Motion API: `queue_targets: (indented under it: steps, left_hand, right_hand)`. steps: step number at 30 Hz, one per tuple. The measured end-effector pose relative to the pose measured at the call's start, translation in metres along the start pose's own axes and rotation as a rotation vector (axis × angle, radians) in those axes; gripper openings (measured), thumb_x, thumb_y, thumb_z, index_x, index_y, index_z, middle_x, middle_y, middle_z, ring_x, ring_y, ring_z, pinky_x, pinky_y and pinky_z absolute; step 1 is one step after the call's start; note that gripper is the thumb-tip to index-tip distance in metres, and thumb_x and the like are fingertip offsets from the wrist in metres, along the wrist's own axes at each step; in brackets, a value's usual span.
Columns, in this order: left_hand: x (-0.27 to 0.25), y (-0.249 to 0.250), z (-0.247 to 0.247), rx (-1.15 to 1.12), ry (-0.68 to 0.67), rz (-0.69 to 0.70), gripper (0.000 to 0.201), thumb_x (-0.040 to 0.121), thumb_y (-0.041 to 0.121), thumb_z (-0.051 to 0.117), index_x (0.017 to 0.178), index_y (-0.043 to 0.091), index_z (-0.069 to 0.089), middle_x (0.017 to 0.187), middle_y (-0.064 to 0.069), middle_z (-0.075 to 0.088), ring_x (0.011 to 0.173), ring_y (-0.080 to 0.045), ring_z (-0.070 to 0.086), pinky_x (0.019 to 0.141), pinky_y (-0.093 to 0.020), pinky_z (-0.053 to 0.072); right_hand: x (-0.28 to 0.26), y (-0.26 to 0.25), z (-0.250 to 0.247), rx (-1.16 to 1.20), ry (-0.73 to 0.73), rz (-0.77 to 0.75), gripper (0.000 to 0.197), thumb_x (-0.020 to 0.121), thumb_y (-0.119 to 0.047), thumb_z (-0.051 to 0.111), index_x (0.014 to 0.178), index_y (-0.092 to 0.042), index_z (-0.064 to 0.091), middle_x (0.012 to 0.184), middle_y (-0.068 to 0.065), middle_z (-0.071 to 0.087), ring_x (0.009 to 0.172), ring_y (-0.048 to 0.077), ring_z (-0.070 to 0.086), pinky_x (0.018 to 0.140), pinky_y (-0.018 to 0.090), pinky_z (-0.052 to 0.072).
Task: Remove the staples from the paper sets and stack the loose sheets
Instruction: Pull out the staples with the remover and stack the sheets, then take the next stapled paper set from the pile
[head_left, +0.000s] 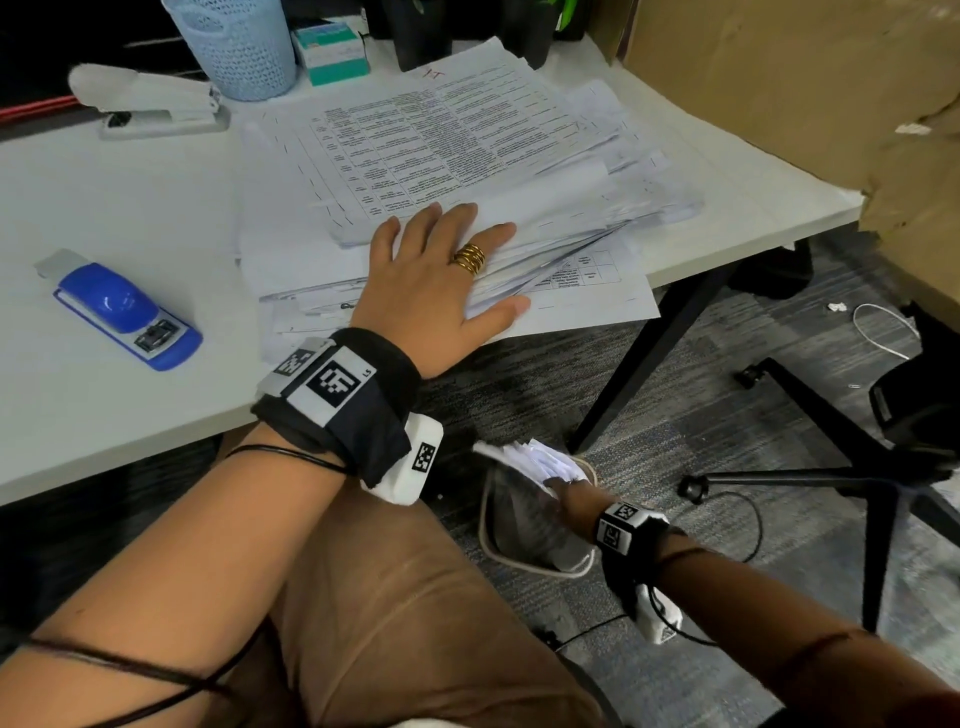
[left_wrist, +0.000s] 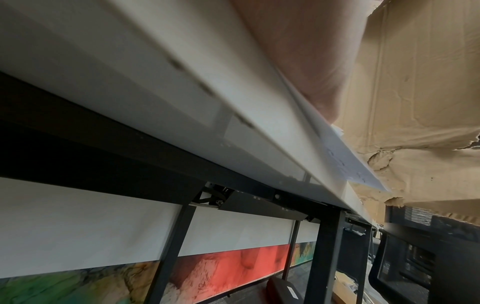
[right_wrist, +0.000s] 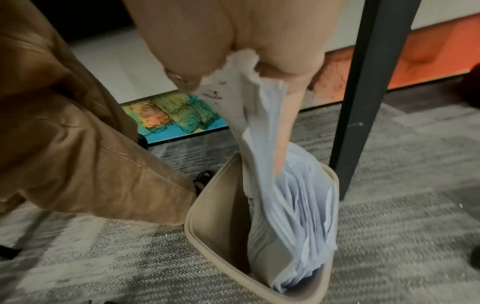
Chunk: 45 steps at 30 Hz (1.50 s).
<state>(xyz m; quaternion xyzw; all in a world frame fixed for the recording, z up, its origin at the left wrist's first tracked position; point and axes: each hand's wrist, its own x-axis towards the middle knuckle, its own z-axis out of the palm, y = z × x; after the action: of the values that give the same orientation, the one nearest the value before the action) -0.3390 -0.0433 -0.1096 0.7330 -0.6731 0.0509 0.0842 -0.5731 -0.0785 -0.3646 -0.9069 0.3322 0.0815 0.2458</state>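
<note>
At lower centre, a paper bundle (right_wrist: 262, 115) is gripped by the right hand (right_wrist: 233, 41) over the bin (right_wrist: 207, 205). The desk stack (head_left: 467, 156) is pressed flat by the open left hand (head_left: 441, 280). Fetching seems underway; lifting it to the desk likely follows.

- An office, by the look of it.
- White surface (head_left: 130, 208) on black metal legs, carrying 2 staplers (head_left: 150, 104) and printed paperwork (head_left: 441, 150).
- Grey carpet tiles (head_left: 649, 441), swivel chair base (head_left: 831, 467), beige waste bin (right_wrist: 207, 216) holding sheets.
</note>
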Motion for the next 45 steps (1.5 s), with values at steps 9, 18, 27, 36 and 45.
queue_targets:
  steps: [9, 18, 27, 36, 45]
  left_hand:
    - [0.001, -0.001, 0.004, 0.020, 0.037, 0.012, 0.071, 0.085, 0.071, 0.017, 0.144, 0.035, 0.026, 0.151, -0.003, 0.028, 0.139, -0.028, 0.021, 0.111, -0.048, 0.013]
    - [0.002, -0.001, 0.005, 0.015, 0.038, -0.004, 0.068, 0.086, 0.070, 0.021, 0.144, 0.036, 0.026, 0.152, -0.005, 0.025, 0.138, -0.029, 0.023, 0.110, -0.048, 0.016]
    - [-0.002, 0.003, -0.002, -0.039, 0.097, -0.121, 0.058, 0.094, 0.053, 0.014, 0.146, 0.031, 0.023, 0.147, -0.002, 0.037, 0.126, -0.020, 0.035, 0.098, -0.042, 0.015]
    - [-0.011, 0.002, -0.032, 0.027, 0.091, -0.187, 0.041, 0.094, 0.050, 0.039, 0.129, 0.032, 0.051, 0.128, 0.006, 0.052, 0.120, -0.017, 0.040, 0.099, -0.043, 0.005]
    - [-0.018, -0.023, -0.040, -0.098, -0.034, -0.114, 0.039, 0.098, 0.036, 0.040, 0.137, 0.031, 0.041, 0.141, 0.001, 0.045, 0.130, -0.023, 0.038, 0.104, -0.033, 0.029]
  right_hand:
    - [0.028, 0.018, 0.026, 0.284, 0.271, 0.064, 0.051, 0.097, -0.040, 0.032, 0.119, -0.007, 0.064, 0.122, 0.010, 0.063, 0.114, 0.026, 0.058, 0.104, 0.022, 0.027]
    - [0.037, 0.007, 0.050, 0.189, -0.117, 0.311, 0.063, 0.090, -0.065, 0.023, 0.126, -0.020, 0.049, 0.136, 0.016, 0.048, 0.130, 0.029, 0.041, 0.108, 0.028, 0.024]
    - [-0.004, -0.045, -0.071, 0.072, 0.553, 0.019, 0.052, 0.090, -0.051, 0.032, 0.098, -0.009, 0.061, 0.092, 0.010, 0.058, 0.083, 0.032, 0.059, 0.073, 0.037, 0.048]
    - [-0.040, -0.119, -0.217, 0.117, 1.161, -0.198, 0.029, 0.087, -0.021, 0.042, 0.086, -0.003, 0.064, 0.082, 0.011, 0.057, 0.081, 0.019, 0.047, 0.074, 0.021, 0.032]
    - [-0.013, -0.155, -0.248, -0.157, 0.858, 0.177, 0.042, 0.088, -0.047, 0.043, 0.104, -0.017, 0.069, 0.103, 0.008, 0.065, 0.098, 0.033, 0.050, 0.080, 0.038, 0.038]
